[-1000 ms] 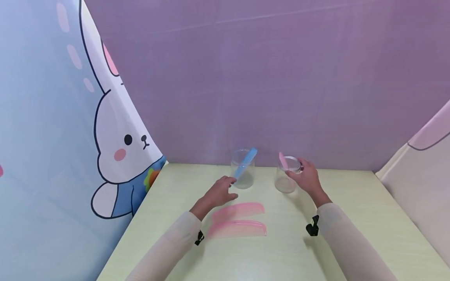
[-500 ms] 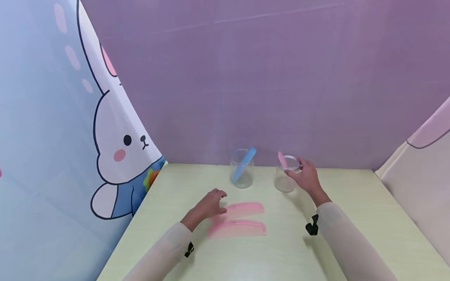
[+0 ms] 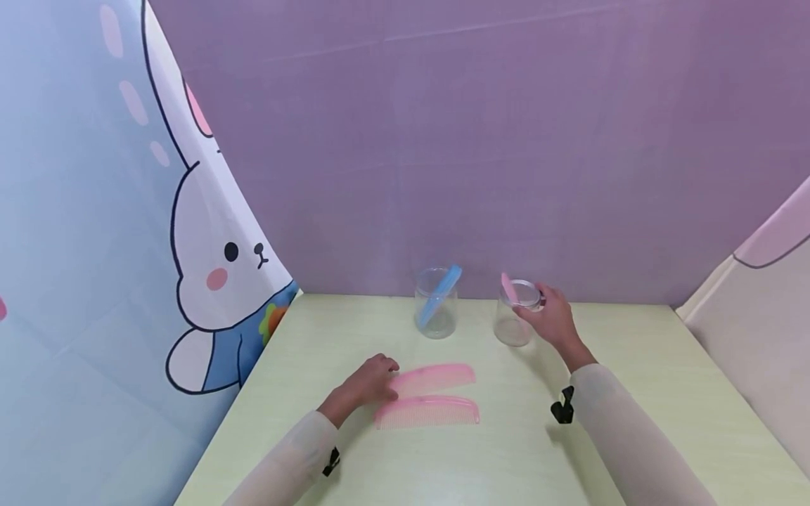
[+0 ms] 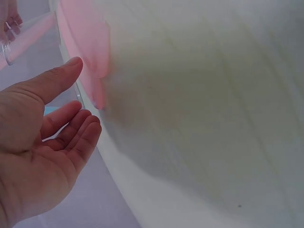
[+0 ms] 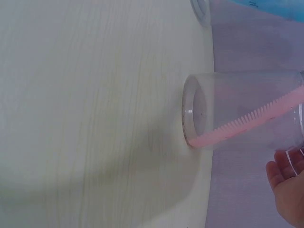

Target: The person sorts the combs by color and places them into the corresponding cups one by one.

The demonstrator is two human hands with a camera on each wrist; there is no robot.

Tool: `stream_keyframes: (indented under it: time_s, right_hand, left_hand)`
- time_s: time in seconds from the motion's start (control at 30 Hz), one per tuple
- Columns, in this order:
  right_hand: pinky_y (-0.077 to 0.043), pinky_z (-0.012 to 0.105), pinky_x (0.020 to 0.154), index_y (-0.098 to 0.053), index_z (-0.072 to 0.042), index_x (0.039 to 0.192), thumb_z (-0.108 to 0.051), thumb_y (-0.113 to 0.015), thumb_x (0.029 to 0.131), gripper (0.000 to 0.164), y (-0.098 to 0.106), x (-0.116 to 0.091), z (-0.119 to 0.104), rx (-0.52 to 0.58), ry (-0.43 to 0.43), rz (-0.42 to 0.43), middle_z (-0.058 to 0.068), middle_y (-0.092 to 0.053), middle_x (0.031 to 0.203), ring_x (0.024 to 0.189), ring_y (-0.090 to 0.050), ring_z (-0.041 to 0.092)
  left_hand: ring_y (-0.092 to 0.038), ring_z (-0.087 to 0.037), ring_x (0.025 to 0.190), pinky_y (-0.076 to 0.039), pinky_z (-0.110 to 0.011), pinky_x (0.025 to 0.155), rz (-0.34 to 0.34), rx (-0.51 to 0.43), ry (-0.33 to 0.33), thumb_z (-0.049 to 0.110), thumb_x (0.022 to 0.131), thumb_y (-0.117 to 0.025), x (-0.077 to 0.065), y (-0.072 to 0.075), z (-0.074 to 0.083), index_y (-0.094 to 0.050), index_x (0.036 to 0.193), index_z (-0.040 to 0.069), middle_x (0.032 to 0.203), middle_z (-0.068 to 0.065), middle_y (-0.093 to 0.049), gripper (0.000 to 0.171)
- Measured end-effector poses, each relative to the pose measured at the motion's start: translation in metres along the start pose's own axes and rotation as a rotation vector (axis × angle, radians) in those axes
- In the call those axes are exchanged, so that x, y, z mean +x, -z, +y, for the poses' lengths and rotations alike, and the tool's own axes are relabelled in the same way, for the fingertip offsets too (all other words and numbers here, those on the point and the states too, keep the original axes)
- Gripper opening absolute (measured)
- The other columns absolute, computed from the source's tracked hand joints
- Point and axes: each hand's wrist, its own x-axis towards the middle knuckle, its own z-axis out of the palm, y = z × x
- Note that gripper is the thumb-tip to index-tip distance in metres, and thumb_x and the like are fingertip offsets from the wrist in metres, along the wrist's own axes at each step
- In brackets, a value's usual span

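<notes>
My left hand (image 3: 370, 381) is at the left end of the farther pink comb (image 3: 436, 377), which lies flat on the table. In the left wrist view its thumb and fingers stand apart, with nothing between them. A second pink comb (image 3: 430, 413) lies parallel, nearer me. My right hand (image 3: 552, 316) grips the rim of the right clear plastic jar (image 3: 514, 336). Inside that jar leans another pink comb (image 5: 251, 118), its lower end at the bottom. To the left, a blue comb (image 3: 439, 298) leans in an upright clear jar (image 3: 446, 327).
The pale wood-grain table (image 3: 493, 457) ends at a purple cloth backdrop (image 3: 481, 154) right behind the jars. A blue curtain with a cartoon rabbit (image 3: 209, 260) hangs along the left side. A light cloth (image 3: 753, 330) borders the right.
My left hand has drawn back from the blue comb in the left jar, moving left and nearer to the end of the farther pink comb. My right hand stays at its jar.
</notes>
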Motion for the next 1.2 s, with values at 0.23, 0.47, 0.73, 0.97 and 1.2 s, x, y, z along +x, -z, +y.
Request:
stream_keyframes:
  time_s: [0.23, 0.47, 0.73, 0.97, 1.2]
  right_hand:
    - [-0.046, 0.05, 0.088, -0.05, 0.007, 0.14, -0.03, -0.079, 0.087, 0.071, 0.0, 0.0, 0.001, -0.017, 0.012, 0.008, 0.033, -0.06, 0.125, 0.109, -0.056, 0.041]
    - [-0.047, 0.051, 0.09, -0.05, 0.008, 0.141, -0.03, -0.079, 0.087, 0.072, -0.002, -0.001, 0.002, 0.005, -0.003, 0.004, 0.033, -0.058, 0.128, 0.111, -0.056, 0.042]
    - [-0.047, 0.056, 0.093, -0.048, 0.008, 0.143, -0.03, -0.078, 0.088, 0.074, -0.001, -0.001, 0.0, 0.01, -0.013, 0.0, 0.034, -0.056, 0.13, 0.114, -0.054, 0.043]
    - [-0.045, 0.057, 0.095, -0.048, 0.006, 0.143, -0.032, -0.077, 0.089, 0.072, 0.0, -0.002, -0.002, 0.008, -0.021, -0.015, 0.032, -0.054, 0.131, 0.115, -0.051, 0.042]
    - [-0.045, 0.056, 0.095, -0.047, 0.005, 0.144, -0.033, -0.077, 0.089, 0.073, -0.001, 0.0, 0.0, -0.002, -0.031, -0.02, 0.033, -0.053, 0.132, 0.116, -0.051, 0.042]
  left_hand:
    - [-0.059, -0.027, 0.106, -0.052, -0.043, 0.098, -0.004, 0.021, -0.013, 0.014, 0.082, -0.082, 0.0, -0.001, 0.0, -0.065, 0.122, -0.003, 0.116, -0.013, -0.063, 0.046]
    - [-0.059, -0.026, 0.103, -0.052, -0.043, 0.097, -0.003, 0.039, -0.025, 0.014, 0.082, -0.083, 0.001, -0.002, -0.002, -0.066, 0.119, -0.005, 0.113, -0.014, -0.064, 0.046]
    - [-0.052, -0.02, 0.087, -0.051, -0.036, 0.081, 0.049, 0.112, -0.094, 0.014, 0.081, -0.08, -0.001, 0.0, -0.003, -0.066, 0.102, -0.004, 0.094, -0.01, -0.061, 0.031]
    - [-0.042, -0.016, 0.076, -0.04, -0.031, 0.069, 0.033, 0.129, -0.062, 0.02, 0.08, -0.085, 0.002, -0.004, -0.009, -0.064, 0.084, 0.003, 0.079, -0.004, -0.051, 0.027]
    - [-0.037, -0.014, 0.071, -0.034, -0.029, 0.066, 0.064, 0.142, -0.095, 0.02, 0.081, -0.082, 0.003, -0.003, -0.012, -0.059, 0.076, 0.008, 0.071, 0.001, -0.043, 0.026]
